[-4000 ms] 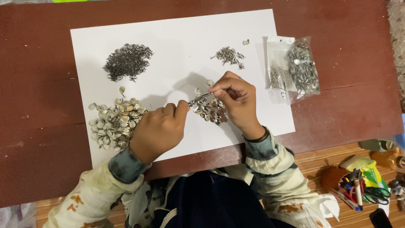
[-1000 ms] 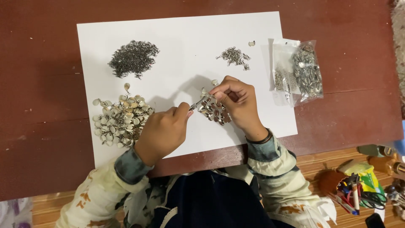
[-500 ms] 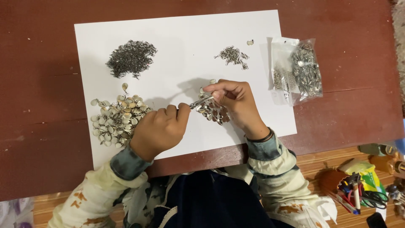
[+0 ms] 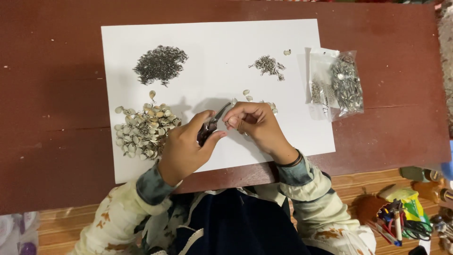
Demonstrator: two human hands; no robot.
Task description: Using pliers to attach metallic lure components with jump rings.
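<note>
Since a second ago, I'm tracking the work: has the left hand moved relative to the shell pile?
No, hardly at all: the left hand, gripping small pliers, stays just right of the shell pile on the white sheet.

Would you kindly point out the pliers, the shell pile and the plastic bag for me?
pliers (image 4: pixel 213 123), head view, on the dark jaws between the hands.
shell pile (image 4: pixel 142 131), head view, on the heap's middle.
plastic bag (image 4: pixel 340 85), head view, on the bag's filled part.

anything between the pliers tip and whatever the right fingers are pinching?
Nothing visible. The left hand holds small pliers, tip angled up to the right hand fingertips. The pinched piece is too small to make out; the shell pile sits off left.
</note>
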